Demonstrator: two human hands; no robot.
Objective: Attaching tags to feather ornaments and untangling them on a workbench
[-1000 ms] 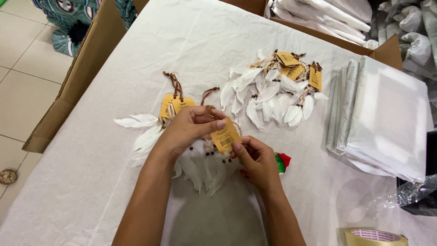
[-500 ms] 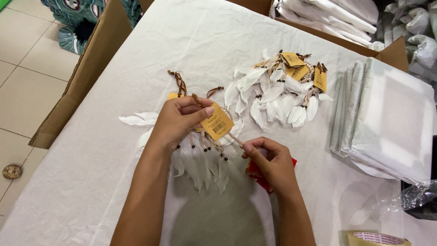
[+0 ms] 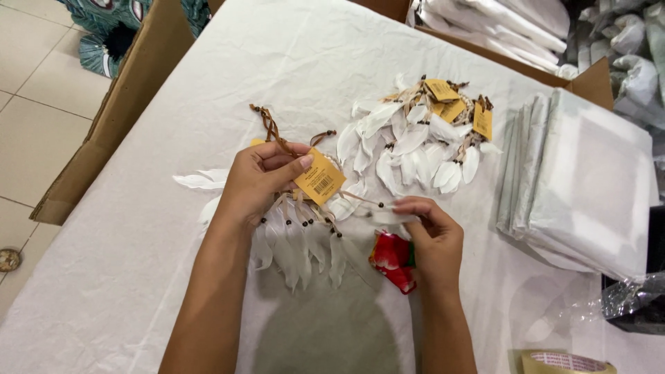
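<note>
Both hands [image 3: 260,183] pinching feather ornament [image 3: 305,242]

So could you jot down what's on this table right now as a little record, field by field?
surface: white cloth over the table
left hand: left hand holds a white feather ornament with beaded cords and a yellow paper tag
right hand: right hand pinches one feather strand, pulling it sideways
under right hand: a red and green object, kind unclear
behind: pile of tagged feather ornaments
right side: stack of clear plastic bags
near edge: tape roll
far edge: cardboard box
</note>
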